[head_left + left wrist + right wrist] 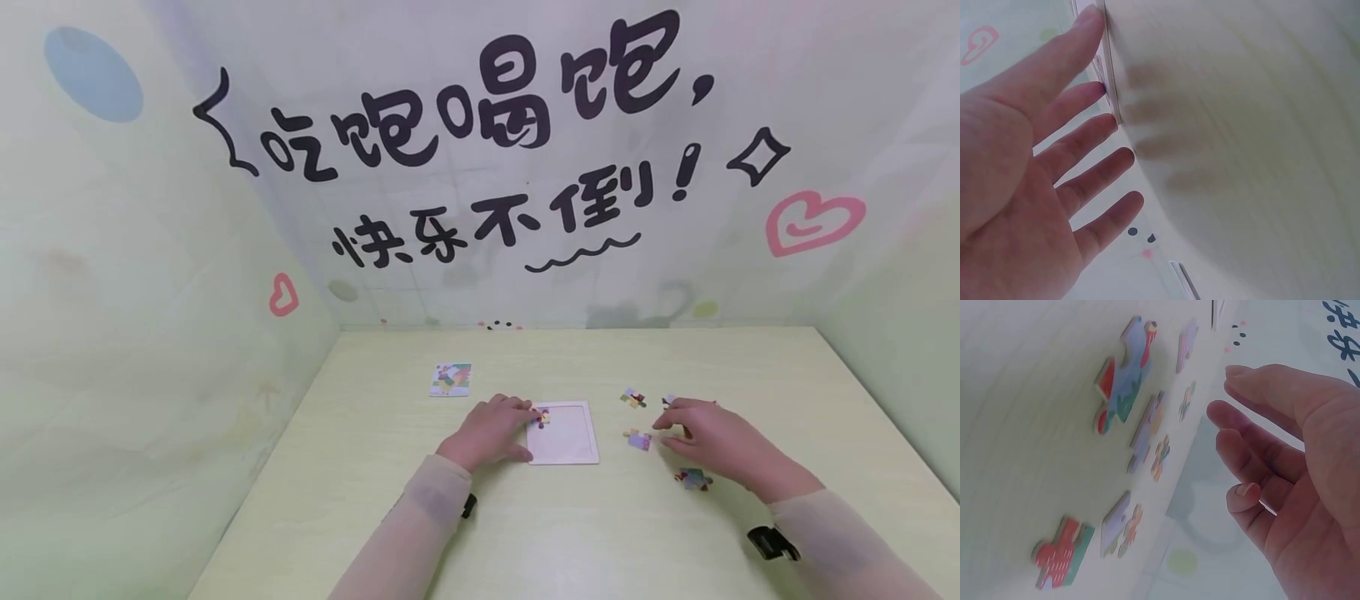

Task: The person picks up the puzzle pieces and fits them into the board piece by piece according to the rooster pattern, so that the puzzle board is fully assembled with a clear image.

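Note:
A square white puzzle tray (570,442) lies flat on the table, with one jigsaw piece (543,418) in its upper left corner. Along the tray's left edge rests my left hand (489,435); its fingers are extended and the thumb is at the edge in the left wrist view. My right hand (712,440) hovers over the loose pieces with loosely bent fingers, and nothing shows between them. Near its fingertips is a lilac piece (640,440). A blue-green piece (1127,381) and a red piece with white marks (1059,553) lie on the table in the right wrist view.
A small picture card (451,379) lies at the back left of the table (555,533). Another loose piece (633,397) lies right of the tray, and some pieces are partly hidden by my right hand. A printed backdrop (480,292) stands along the far edge.

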`<state>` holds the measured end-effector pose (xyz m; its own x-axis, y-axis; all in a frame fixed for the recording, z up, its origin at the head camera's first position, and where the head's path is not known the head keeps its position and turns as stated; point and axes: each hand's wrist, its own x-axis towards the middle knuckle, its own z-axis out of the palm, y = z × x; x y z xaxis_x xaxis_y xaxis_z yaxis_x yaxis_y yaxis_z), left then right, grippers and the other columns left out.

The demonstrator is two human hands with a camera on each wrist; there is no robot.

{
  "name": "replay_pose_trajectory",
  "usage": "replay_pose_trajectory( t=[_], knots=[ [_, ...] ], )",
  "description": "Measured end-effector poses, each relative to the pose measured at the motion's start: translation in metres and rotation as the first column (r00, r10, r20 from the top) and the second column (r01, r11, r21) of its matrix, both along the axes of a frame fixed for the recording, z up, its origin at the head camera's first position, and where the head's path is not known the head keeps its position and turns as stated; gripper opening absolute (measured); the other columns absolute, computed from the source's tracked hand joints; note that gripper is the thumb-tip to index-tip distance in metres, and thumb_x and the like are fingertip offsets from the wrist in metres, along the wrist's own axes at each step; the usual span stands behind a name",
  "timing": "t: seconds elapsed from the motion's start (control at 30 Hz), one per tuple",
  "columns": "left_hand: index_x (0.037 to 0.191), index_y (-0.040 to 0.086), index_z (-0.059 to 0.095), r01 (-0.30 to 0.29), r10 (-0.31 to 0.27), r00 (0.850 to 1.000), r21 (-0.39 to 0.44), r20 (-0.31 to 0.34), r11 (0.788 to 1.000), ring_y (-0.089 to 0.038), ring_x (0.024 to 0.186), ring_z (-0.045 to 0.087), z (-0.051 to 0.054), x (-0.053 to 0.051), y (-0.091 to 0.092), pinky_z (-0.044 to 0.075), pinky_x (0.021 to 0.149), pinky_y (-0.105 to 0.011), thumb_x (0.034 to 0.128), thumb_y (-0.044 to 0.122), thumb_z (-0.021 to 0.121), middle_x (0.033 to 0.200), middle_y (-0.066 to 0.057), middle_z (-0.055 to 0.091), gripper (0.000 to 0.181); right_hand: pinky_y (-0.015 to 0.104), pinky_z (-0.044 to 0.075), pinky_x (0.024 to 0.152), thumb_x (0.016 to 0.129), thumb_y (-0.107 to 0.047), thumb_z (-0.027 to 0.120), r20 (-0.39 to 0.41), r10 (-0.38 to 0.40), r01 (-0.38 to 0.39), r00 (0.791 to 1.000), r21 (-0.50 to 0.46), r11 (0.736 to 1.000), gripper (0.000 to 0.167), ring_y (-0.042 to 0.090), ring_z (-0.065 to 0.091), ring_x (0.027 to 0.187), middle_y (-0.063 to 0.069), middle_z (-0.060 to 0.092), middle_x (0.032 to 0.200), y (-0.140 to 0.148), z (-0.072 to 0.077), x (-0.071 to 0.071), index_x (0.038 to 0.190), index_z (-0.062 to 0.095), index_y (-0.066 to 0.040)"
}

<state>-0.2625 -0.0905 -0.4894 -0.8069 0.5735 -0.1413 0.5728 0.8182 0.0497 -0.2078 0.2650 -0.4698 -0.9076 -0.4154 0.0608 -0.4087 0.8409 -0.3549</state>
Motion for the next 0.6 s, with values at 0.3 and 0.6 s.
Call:
replay_pose_trajectory(
  t=[0.3,0.6],
  knots=[
    [0.148,0.029,0.058,0.003,-0.003,1.0,-0.002,-0.001,1.0,-0.024,0.139,0.05,0.001,0.001,0.0,0.049,0.109,-0.044,0.0838,0.054,0.081,0.157,0.006,0.052,0.073,0.023,0.05,0.064,0.088,-0.015,0.078,-0.031,0.045,-0.045,0.998,0.017,0.999,0.016,-0.004,0.05,0.074,-0.007,0.071,0.101,0.017,0.0,0.01,0.104,0.08,-0.017],
    [0.149,0.028,0.057,-0.005,0.005,1.0,-0.006,0.004,1.0,-0.024,0.14,0.048,0.002,0.001,0.001,0.048,0.11,-0.044,0.0843,0.054,0.08,0.158,0.006,0.051,0.073,0.021,0.045,0.061,0.082,-0.017,0.085,0.012,0.074,-0.073,0.997,-0.026,0.997,0.025,-0.003,0.048,0.074,-0.01,0.069,0.101,0.027,-0.004,0.022,0.106,0.079,-0.018]
  ],
)
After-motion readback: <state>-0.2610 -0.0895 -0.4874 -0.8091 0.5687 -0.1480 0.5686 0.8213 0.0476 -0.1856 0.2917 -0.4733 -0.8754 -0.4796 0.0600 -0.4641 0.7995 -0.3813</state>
